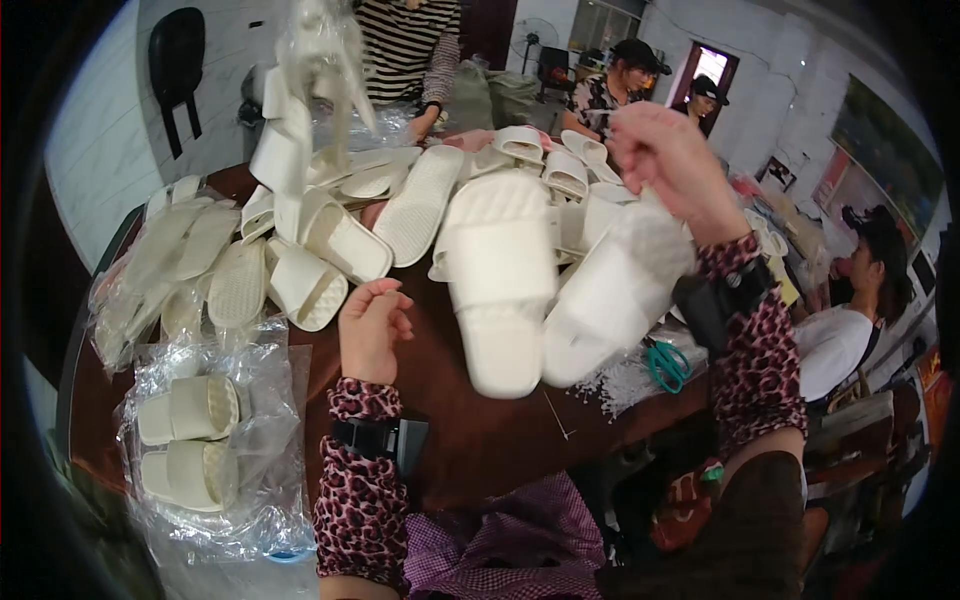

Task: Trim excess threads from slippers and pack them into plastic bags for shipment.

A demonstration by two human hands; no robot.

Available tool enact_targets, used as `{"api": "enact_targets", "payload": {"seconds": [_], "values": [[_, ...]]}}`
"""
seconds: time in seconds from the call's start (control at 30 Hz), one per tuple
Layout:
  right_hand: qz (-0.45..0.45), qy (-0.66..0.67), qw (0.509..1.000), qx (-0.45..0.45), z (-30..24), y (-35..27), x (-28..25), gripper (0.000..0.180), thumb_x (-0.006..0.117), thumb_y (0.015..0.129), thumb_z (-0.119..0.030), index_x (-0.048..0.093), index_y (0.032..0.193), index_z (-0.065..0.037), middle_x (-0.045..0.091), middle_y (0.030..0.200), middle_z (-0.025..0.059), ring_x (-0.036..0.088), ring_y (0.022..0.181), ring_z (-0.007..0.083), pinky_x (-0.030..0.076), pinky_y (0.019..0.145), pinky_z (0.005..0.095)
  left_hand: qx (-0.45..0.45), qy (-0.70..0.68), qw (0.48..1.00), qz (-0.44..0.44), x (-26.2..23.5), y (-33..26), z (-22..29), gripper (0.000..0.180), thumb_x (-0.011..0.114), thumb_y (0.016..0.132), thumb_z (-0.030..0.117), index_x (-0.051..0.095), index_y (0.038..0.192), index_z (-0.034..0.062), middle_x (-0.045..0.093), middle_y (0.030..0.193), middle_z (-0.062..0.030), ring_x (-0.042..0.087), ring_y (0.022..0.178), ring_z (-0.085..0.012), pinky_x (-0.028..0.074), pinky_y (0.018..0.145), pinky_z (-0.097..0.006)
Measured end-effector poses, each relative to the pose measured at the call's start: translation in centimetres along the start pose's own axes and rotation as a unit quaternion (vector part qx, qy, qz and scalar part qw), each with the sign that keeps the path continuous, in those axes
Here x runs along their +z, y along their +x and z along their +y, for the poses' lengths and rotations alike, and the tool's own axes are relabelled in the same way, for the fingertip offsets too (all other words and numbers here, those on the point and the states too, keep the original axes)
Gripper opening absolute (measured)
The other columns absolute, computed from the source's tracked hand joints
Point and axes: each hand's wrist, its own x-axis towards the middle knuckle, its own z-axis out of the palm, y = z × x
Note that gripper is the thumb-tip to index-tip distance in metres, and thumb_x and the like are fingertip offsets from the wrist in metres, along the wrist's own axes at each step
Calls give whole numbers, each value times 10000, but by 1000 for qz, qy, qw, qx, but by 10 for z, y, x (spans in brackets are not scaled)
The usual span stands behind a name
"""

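Note:
My right hand (668,165) is raised over the table and holds a pair of white slippers (545,285), which hang down from it side by side, toes low. My left hand (372,325) hovers just left of the hanging pair with its fingers loosely curled and nothing in it. Both my forearms wear leopard-print sleeves with a dark band at the wrist. Below the pair lies the dark brown table (470,430).
A heap of loose white slippers (400,200) covers the far table. Bagged slippers (190,440) lie in clear plastic at the left. Green-handled scissors (667,365) rest at the right edge. A person in stripes lifts a plastic bag (320,50); other people sit at the right.

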Motion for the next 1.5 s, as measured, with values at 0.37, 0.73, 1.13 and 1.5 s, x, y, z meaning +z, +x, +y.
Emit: {"api": "enact_targets", "payload": {"seconds": [0.37,0.73,1.13,1.5], "values": [[285,-460,831,-125,83,71,-190,251,567,830,-152,593,1015,15,632,835,85,599,742,153,473,631,265,-33,20,998,56,0,6,-15,202,586,802,95,536,993,54,590,790,-42,529,533,-107,437,483,-253],[93,-349,927,-106,132,83,-40,287,615,827,-137,574,1037,54,646,945,146,627,908,210,481,804,292,-40,43,990,130,-6,6,-12,188,565,824,77,528,1005,40,540,855,-29,539,611,-107,454,494,-242],[-50,-345,926,-146,97,82,93,379,567,875,-296,568,1113,-1,605,1036,89,576,912,175,451,810,263,-47,55,984,160,3,5,-10,272,526,819,72,483,1084,32,558,840,-69,523,563,-116,441,460,-249],[-47,-187,974,123,131,63,36,566,613,813,-218,416,1279,37,541,1043,138,573,596,148,478,464,264,-128,116,983,70,9,0,-16,364,509,862,141,449,1202,27,619,840,-123,528,520,-130,436,452,-253]]}}
